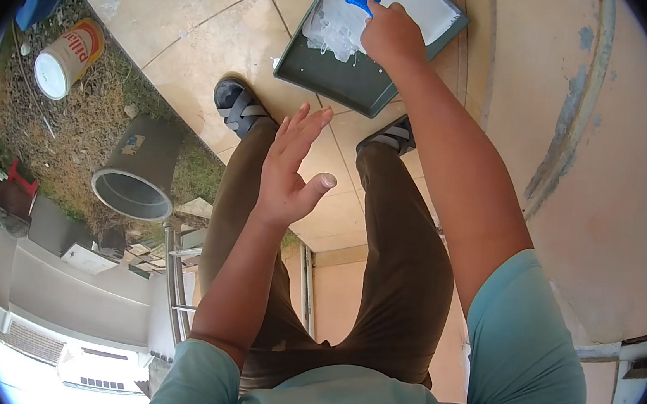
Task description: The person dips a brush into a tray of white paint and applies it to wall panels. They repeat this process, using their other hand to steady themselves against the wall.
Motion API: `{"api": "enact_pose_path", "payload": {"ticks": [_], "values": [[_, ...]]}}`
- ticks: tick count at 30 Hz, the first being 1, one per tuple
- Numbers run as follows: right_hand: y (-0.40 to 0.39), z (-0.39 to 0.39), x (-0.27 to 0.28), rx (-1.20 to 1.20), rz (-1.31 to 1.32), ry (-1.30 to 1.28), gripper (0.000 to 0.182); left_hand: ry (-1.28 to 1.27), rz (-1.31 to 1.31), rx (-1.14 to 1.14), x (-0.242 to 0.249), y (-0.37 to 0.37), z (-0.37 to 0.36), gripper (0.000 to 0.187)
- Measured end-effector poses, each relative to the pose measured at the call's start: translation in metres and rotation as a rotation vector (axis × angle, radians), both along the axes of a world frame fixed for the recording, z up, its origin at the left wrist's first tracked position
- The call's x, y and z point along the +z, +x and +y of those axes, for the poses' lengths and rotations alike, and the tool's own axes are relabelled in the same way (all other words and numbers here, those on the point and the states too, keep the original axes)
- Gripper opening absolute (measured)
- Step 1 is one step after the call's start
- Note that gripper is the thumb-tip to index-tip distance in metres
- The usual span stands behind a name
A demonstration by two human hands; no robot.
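Note:
My right hand (pixel 395 39) grips the blue handle of a paintbrush (pixel 362 1), whose bristles point left over the paint tray. The dark green paint tray (pixel 328 78) lies on the tiled floor at the top, with white paint (pixel 428 6) pooled at its far end and smeared across its middle. Held up in front of my legs, my left hand (pixel 292 169) is empty, fingers stretched out and thumb apart. Whitish marks show on its thumb tip.
A white-and-orange bucket (pixel 69 59) and a grey cylindrical container (pixel 137 168) lie on the grassy ground at left. A metal ladder (pixel 175 273) stands lower left. My sandalled feet (pixel 241 104) are just below the tray. A wall with patched grey strips (pixel 574 109) runs along the right.

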State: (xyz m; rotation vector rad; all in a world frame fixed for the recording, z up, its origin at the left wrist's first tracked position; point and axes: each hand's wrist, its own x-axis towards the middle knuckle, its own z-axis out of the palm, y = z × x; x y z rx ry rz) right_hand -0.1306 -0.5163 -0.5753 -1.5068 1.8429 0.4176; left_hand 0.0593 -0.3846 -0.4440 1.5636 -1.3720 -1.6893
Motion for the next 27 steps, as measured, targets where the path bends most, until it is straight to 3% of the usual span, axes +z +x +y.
{"api": "enact_pose_path", "payload": {"ticks": [4, 6, 11, 14, 16, 21, 27], "values": [[0.003, 0.008, -0.015, 0.023, 0.029, 0.068, 0.032, 0.037, -0.004, 0.008, -0.008, 0.000, -0.002, 0.078], [0.000, 0.017, -0.012, 0.037, 0.054, 0.092, 0.040, 0.054, 0.027, 0.003, -0.008, -0.003, -0.004, 0.078], [-0.012, 0.036, 0.006, -0.040, 0.025, 0.024, 0.037, 0.084, 0.020, -0.033, -0.010, -0.006, -0.006, 0.076], [-0.020, 0.040, 0.014, -0.107, 0.039, -0.009, 0.037, 0.124, 0.023, -0.065, -0.009, -0.007, -0.007, 0.086], [-0.024, 0.039, 0.011, -0.139, 0.056, -0.021, 0.037, 0.100, 0.012, -0.044, -0.013, -0.008, -0.004, 0.077], [-0.025, 0.027, -0.013, -0.194, 0.087, 0.043, 0.038, 0.106, 0.028, -0.058, -0.014, -0.010, -0.002, 0.077], [-0.033, 0.037, 0.002, -0.260, 0.037, 0.053, 0.038, 0.122, 0.037, -0.070, -0.014, -0.013, -0.002, 0.075]]}}
